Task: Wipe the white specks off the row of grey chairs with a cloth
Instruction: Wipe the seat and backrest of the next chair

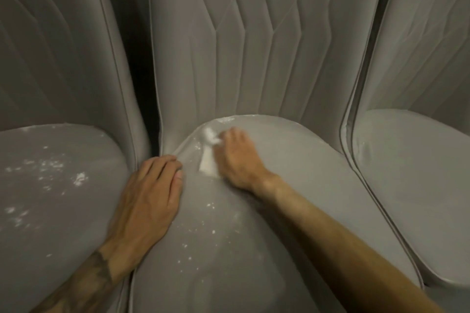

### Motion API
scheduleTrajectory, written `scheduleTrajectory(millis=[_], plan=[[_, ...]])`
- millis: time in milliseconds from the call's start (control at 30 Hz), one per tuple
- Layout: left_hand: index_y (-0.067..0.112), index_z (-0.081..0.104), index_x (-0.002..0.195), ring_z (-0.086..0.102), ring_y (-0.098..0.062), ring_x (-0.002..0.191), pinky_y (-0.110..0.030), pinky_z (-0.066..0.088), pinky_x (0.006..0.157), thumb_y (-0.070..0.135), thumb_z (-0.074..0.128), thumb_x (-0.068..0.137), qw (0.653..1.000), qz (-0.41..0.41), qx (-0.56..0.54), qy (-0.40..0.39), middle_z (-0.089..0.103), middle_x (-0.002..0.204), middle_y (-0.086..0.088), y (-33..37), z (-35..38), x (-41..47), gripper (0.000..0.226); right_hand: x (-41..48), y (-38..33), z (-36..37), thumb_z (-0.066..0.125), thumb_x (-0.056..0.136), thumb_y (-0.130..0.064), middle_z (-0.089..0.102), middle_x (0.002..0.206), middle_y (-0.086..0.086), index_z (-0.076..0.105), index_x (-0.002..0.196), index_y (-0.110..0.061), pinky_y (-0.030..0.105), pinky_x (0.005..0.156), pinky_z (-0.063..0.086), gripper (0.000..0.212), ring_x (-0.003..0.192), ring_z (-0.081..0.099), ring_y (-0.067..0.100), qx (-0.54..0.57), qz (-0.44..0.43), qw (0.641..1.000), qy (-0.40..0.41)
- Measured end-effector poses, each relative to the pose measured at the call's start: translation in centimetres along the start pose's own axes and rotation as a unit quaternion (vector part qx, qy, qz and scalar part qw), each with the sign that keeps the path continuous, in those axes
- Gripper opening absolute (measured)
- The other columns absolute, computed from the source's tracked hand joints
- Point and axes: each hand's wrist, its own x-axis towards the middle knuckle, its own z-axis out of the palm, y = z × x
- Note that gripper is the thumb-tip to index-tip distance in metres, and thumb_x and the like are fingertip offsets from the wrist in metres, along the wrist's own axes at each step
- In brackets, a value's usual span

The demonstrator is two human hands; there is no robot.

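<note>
On middle chair, right hand fingers curled round cloth, left hand flat, fingers straight, white specks

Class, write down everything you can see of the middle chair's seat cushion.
The middle seat cushion is a rounded grey pad, smooth and leather-like, lying flat below a backrest with stitched vertical channels. White specks dot its left half; its right half looks clean. The right hand presses a white cloth on its rear left corner. The left hand rests flat on its left edge, beside the neighbouring seat.
</note>
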Motion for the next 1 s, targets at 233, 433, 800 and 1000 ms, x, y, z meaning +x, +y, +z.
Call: scheduleTrajectory(millis=[233,433,800,1000], plan=[[0.013,0.063,0.115,0.057,-0.025,0.108,-0.042,0.049,0.097,0.027,0.038,0.109,1.000,-0.021,-0.014,0.006,0.059,0.125,-0.005,0.1,-0.1,-0.1,0.029,0.6,5.3,-1.2,0.024,0.107,-0.021,0.050,0.125,0.018,0.049,0.125,-0.004,0.045,0.096,0.033,0.035,0.114,0.046,0.034,-0.113,0.136,0.983,-0.056],[0.010,0.066,0.116,0.059,-0.028,0.110,-0.045,0.050,0.097,0.027,0.039,0.108,0.999,-0.036,-0.024,0.000,0.063,0.127,-0.010,-0.2,0.1,0.0,0.033,0.2,-3.6,0.4,0.038,0.102,-0.020,0.055,0.096,0.019,0.056,0.099,-0.004,0.044,0.079,0.035,0.025,0.084,0.046,0.033,0.056,-0.092,0.994,0.009],[0.015,0.055,0.108,0.052,-0.026,0.101,-0.039,0.041,0.090,0.027,0.036,0.109,0.997,-0.043,0.007,0.062,0.056,0.119,-0.009,-0.4,0.6,0.0,0.023,0.1,-2.7,0.4,0.034,0.104,-0.026,0.055,0.107,0.020,0.055,0.108,-0.003,0.049,0.085,0.039,0.032,0.092,0.049,0.036,0.049,-0.029,0.998,-0.024],[0.015,0.055,0.104,0.052,-0.026,0.091,-0.038,0.038,0.085,0.025,0.034,0.107,0.995,-0.067,0.040,0.067,0.056,0.101,-0.008,-0.4,0.4,-0.3,0.023,3.5,0.5,-0.2,0.026,0.108,-0.027,0.052,0.122,0.019,0.049,0.121,-0.004,0.047,0.100,0.033,0.035,0.112,0.046,0.036,-0.037,0.080,0.995,-0.054]])
